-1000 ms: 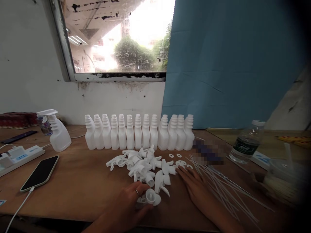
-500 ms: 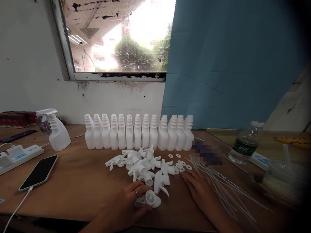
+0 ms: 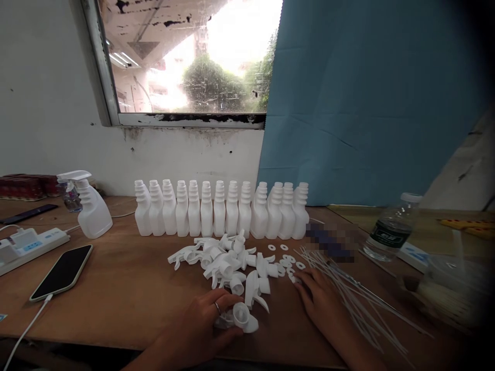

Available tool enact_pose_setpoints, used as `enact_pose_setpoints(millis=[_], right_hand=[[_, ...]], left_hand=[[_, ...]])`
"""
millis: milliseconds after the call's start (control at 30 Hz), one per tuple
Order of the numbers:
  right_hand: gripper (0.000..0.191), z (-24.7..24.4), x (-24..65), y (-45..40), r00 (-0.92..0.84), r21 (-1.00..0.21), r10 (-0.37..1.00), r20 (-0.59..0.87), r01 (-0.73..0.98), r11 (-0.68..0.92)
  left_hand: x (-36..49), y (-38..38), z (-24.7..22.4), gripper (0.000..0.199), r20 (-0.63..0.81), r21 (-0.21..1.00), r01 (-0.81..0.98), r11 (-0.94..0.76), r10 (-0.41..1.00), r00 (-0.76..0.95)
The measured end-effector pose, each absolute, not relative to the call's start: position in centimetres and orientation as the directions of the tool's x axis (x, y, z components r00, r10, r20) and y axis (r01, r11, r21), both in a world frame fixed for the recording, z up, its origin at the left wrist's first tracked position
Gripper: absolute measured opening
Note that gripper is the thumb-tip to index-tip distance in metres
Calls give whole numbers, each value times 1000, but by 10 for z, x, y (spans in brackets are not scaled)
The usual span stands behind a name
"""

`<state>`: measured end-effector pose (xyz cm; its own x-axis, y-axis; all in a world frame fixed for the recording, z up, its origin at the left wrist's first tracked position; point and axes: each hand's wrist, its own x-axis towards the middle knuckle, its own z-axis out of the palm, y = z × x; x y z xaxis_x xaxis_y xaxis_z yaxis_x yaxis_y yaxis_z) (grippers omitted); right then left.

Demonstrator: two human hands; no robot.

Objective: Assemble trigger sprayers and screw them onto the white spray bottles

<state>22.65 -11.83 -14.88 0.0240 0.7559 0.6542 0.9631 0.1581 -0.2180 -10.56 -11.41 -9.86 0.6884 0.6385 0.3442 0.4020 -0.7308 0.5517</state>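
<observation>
The left hand [image 3: 201, 319] stays close to the near edge of the surface [image 3: 127, 299], fingers and thumb curled around a white spray head [image 3: 241, 313] whose round collar opens upward; its grip looks unchanged over the last second. What has shifted is the right hand [image 3: 323, 304]: it has drawn back a little toward the right edge, uncovering more of the flat white washers [image 3: 284, 247] beyond it. One washer now shows right at its fingertips, apparently touching them. The fingers are loosely extended and slightly bent; whether they pinch that washer or only press it to the surface, I cannot tell. This suggests a single washer is being separated from the cluster while the spray head is held ready, with nothing yet visible inside the collar except its central stem.

Between the hands and the far edge lies a heap of loose spray heads [image 3: 222, 267], behind it a row of upright, uncapped bottles [image 3: 219, 214]. Thin white tubes [image 3: 358, 299] fan out toward the near right corner.
</observation>
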Motion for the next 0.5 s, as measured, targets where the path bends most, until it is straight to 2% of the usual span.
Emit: enact_pose_setpoints(millis=[167,300,400,500], right_hand=[[22,-139,225,-122,33,-284,750,660,936,208],[19,-124,207,-135,1,-300,685,729,899,318],[7,-115,177,-148,-64,-320,629,775,818,478],[17,-111,144,-158,-240,-318,590,771,657,683]], left_hand=[[-105,-114,-99,45,319,558,411,-720,644,695],[-106,-115,-99,57,311,550,412,-727,636,707],[-107,-117,-97,60,311,526,406,-747,614,725],[-107,-116,-98,59,325,503,380,-776,578,748]])
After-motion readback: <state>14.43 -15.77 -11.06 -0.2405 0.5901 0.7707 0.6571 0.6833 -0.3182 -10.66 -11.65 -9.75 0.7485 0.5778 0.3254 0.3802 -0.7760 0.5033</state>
